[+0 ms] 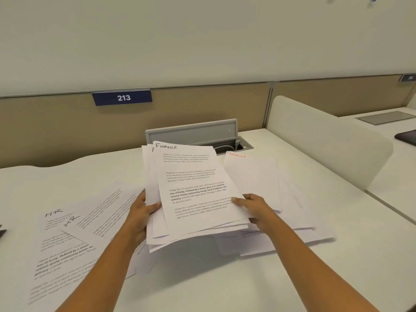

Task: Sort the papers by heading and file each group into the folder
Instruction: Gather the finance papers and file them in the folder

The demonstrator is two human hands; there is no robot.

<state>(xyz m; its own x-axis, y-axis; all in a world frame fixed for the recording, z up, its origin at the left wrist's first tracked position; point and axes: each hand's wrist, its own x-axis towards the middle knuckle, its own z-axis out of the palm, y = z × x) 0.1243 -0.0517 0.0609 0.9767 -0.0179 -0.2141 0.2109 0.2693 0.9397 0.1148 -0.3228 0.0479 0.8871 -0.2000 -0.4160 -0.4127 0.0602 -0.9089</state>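
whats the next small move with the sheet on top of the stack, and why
Probably slide the top sheet off to the right, onto the red-lettered FINANCE pile. Its heading reads FINANCE, the right hand pinches its edge while the left hand grips the stack, and the HR sheets lie on the other side.

Bright, even overhead light; soft shadows; wide-angle bending at edges; slight blur lower left.

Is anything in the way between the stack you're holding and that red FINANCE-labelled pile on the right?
Nothing visible. The left hand and right hand grip the stack; the red-labelled pile lies just to its right, top bare.
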